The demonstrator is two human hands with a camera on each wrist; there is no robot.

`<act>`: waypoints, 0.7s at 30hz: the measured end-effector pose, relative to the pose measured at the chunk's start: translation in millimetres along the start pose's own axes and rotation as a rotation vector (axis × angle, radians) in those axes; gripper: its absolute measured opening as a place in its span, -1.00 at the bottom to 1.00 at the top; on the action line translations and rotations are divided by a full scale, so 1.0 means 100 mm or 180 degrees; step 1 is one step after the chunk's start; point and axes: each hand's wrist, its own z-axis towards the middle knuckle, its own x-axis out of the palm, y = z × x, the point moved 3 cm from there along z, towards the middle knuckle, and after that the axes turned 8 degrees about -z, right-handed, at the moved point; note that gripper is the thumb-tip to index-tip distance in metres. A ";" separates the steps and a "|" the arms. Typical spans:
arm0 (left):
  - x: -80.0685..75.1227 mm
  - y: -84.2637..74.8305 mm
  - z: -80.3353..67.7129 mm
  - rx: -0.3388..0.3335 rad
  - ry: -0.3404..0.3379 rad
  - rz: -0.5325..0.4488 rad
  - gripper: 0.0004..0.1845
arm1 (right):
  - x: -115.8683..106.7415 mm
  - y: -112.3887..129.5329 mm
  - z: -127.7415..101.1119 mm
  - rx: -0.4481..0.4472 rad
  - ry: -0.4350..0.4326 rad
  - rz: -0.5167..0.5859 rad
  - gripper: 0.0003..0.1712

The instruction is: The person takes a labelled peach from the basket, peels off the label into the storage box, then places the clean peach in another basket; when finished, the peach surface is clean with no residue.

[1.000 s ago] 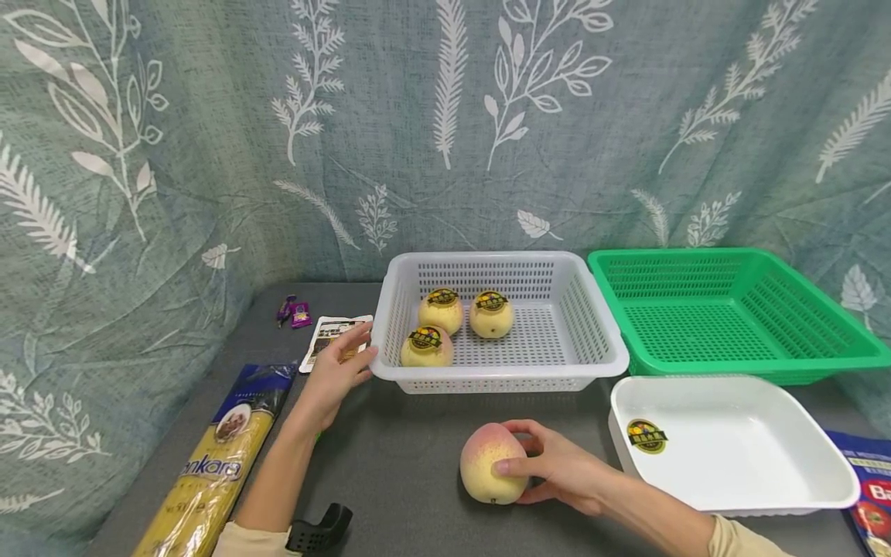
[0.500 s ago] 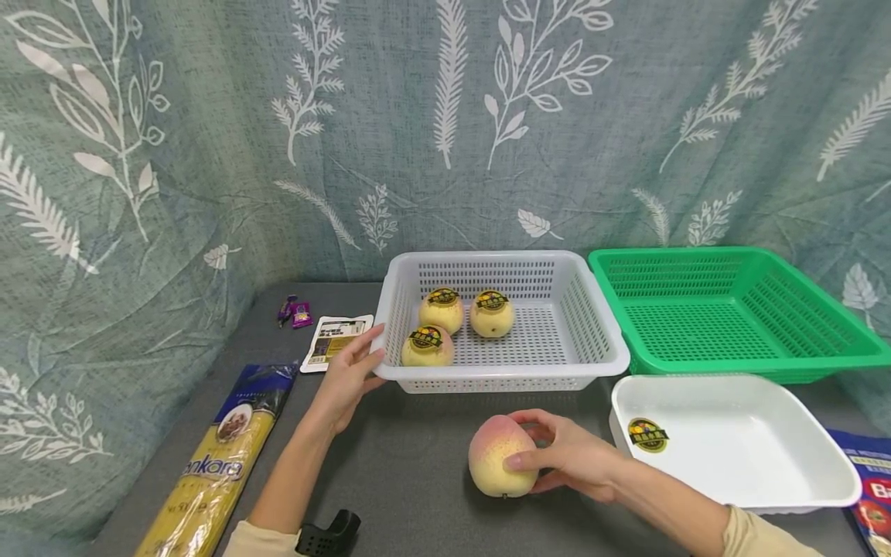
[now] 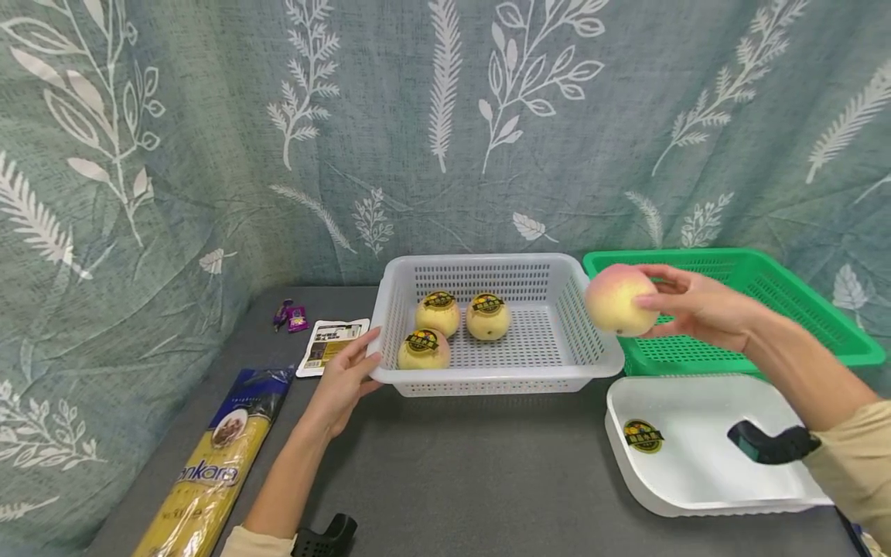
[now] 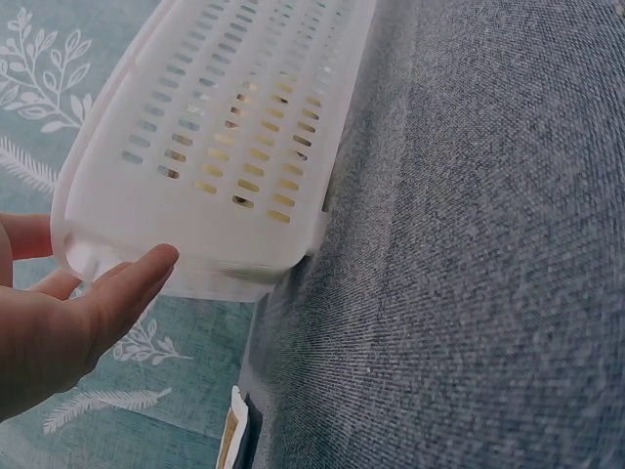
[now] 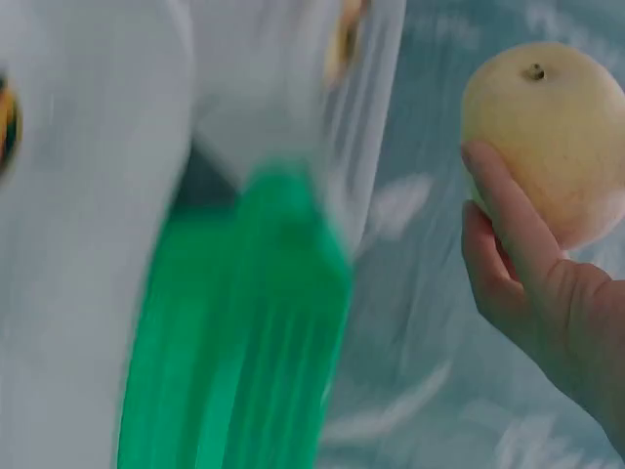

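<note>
My right hand (image 3: 703,305) grips a pink-and-yellow peach (image 3: 622,300), raised where the white and green baskets meet; its thumb and fingers lie around the fruit. In the right wrist view the peach (image 5: 547,142) shows its stem end up, against the curtain. At the front left corner of the white perforated basket (image 3: 487,373), my left hand (image 3: 341,387) holds the rim. The left wrist view has the thumb along the outside of the basket (image 4: 166,220) and the fingers partly hidden by the rim. Several labelled peaches (image 3: 488,319) sit in the basket's left half.
A green basket (image 3: 863,344) stands on the right. In front of it is a white tray (image 3: 724,445) with a round sticker inside, partly covered by the right forearm. Left lie a spaghetti pack (image 3: 209,464), a white-edged packet (image 3: 327,352) and purple sweets (image 3: 297,319).
My right hand has lifted the peach from the front middle up and to the right, to the baskets. My left hand stays at the white basket's corner.
</note>
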 end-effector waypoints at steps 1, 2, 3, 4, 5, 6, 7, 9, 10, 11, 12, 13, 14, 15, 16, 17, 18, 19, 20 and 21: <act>0.00 0.00 0.00 0.0000 0.0000 0.0000 -0.48 | -0.12 -0.02 0.03 0.0043 -0.0046 -0.0015 -0.21; -0.01 0.00 0.00 0.0003 -0.0001 -0.0008 -0.48 | -0.24 -0.06 0.07 0.0084 -0.0090 -0.0024 -0.19; -0.01 0.01 0.00 0.0007 0.0001 -0.0018 -0.48 | -0.34 -0.10 0.10 0.0132 -0.0129 -0.0030 -0.16; -0.01 0.01 0.00 0.0009 0.0000 -0.0023 -0.48 | -0.43 -0.15 0.13 0.0203 -0.0171 -0.0030 -0.13; -0.01 0.02 0.00 0.0010 0.0004 -0.0026 -0.47 | -0.50 -0.20 0.16 0.0257 -0.0192 -0.0027 -0.10; -0.01 0.02 0.01 0.0013 0.0005 -0.0025 -0.47 | -0.57 -0.26 0.19 0.0313 -0.0212 -0.0016 -0.07; -0.01 0.02 0.01 0.0017 0.0008 -0.0027 -0.47 | -0.62 -0.32 0.22 0.0370 -0.0230 0.0002 -0.05; -0.01 0.03 0.02 0.0028 0.0016 -0.0034 -0.47 | -0.72 -0.43 0.28 0.0468 -0.0267 0.0031 -0.02; -0.01 0.03 0.02 0.0032 0.0014 -0.0035 -0.47 | -0.75 -0.49 0.30 0.0510 -0.0272 0.0038 -0.01; -0.01 0.03 0.02 0.0038 0.0013 -0.0043 -0.47 | -0.78 -0.54 0.33 0.0541 -0.0272 0.0057 0.00; -0.01 0.03 0.02 0.0044 0.0011 -0.0050 -0.47 | -0.81 -0.59 0.36 0.0580 -0.0283 0.0068 0.01; -0.01 0.04 0.02 0.0047 0.0012 -0.0060 -0.47 | -0.82 -0.63 0.38 0.0618 -0.0293 0.0072 0.01; -0.01 0.04 0.02 0.0047 0.0014 -0.0069 -0.47 | -0.84 -0.67 0.40 0.0652 -0.0290 0.0039 0.02; -0.01 0.04 0.02 0.0047 0.0014 -0.0076 -0.47 | -0.85 -0.71 0.43 0.0688 -0.0279 0.0001 0.02; -0.01 0.05 0.02 0.0051 0.0013 -0.0086 -0.47 | -0.85 -0.74 0.45 0.0726 -0.0275 -0.0037 0.03; -0.01 0.05 0.02 0.0051 0.0014 -0.0088 -0.47 | -0.86 -0.77 0.47 0.0761 -0.0267 -0.0083 0.04; -0.02 0.05 0.02 0.0052 0.0011 -0.0088 -0.47 | -0.85 -0.80 0.49 0.0790 -0.0254 -0.0152 0.05; -0.02 0.05 0.02 0.0055 0.0012 -0.0090 -0.47 | -0.84 -0.82 0.52 0.0814 -0.0237 -0.0217 0.05; -0.02 0.05 0.02 0.0060 0.0010 -0.0088 -0.47 | -0.84 -0.84 0.54 0.0842 -0.0222 -0.0277 0.06; -0.02 0.05 0.02 0.0062 0.0011 -0.0086 -0.47 | -0.82 -0.86 0.56 0.0866 -0.0211 -0.0310 0.06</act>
